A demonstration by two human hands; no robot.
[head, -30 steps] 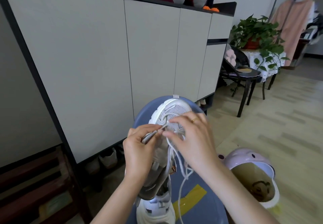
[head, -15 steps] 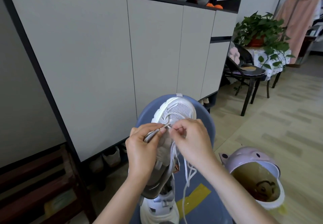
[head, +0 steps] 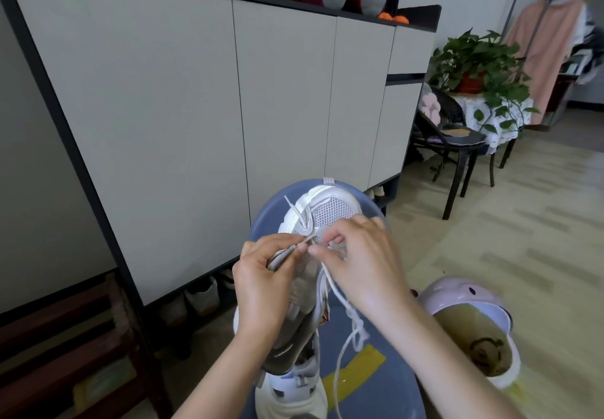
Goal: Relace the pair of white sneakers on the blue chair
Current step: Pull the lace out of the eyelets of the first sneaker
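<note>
Now you are seeing two white sneakers: upper sneaker (head: 330,212) at 12 o'clock, lower sneaker (head: 291,395) at 6 | left hand (head: 261,288) is gripping the tongue | right hand (head: 359,265) is pinching the white lace (head: 340,294) | blue chair (head: 376,386)

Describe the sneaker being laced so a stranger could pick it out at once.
Find the blue chair before the grey cabinets. The sneaker is held above its seat, mesh toe pointing away. Unlike the second sneaker lying near the seat's front edge, it has both hands on it.
</note>
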